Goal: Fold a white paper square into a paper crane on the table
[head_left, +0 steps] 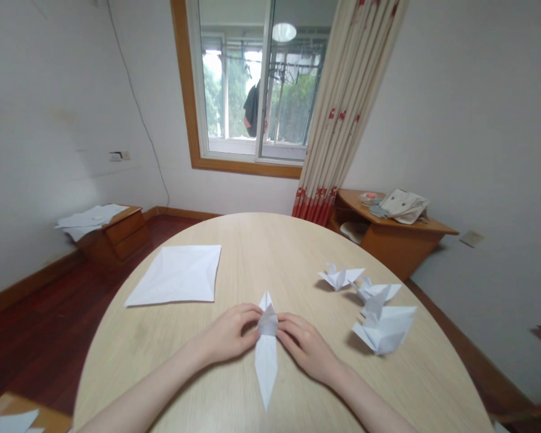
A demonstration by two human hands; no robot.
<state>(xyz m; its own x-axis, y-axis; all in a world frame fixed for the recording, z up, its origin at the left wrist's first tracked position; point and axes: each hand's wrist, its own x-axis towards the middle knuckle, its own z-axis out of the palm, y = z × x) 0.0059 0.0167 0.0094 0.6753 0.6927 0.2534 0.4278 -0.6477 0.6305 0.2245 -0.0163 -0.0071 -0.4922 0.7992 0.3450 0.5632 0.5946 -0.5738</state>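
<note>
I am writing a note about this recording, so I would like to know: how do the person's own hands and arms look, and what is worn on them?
The left hand and right hand are ungloved, with slim fingers. No ring, watch or bracelet can be seen. The slender forearms look bare to near the picture's lower edge.

The only view comes from a camera worn on the person's head, above the near side of the round, pale wood-grain table (252, 240). It faces forward and down across the table, near enough that the bare left hand (232, 334) and bare right hand (309, 349) show close over it. The table's near edge is cut off; beyond its far rim, the view takes in the white-framed sliding glass window (265, 84).
</note>
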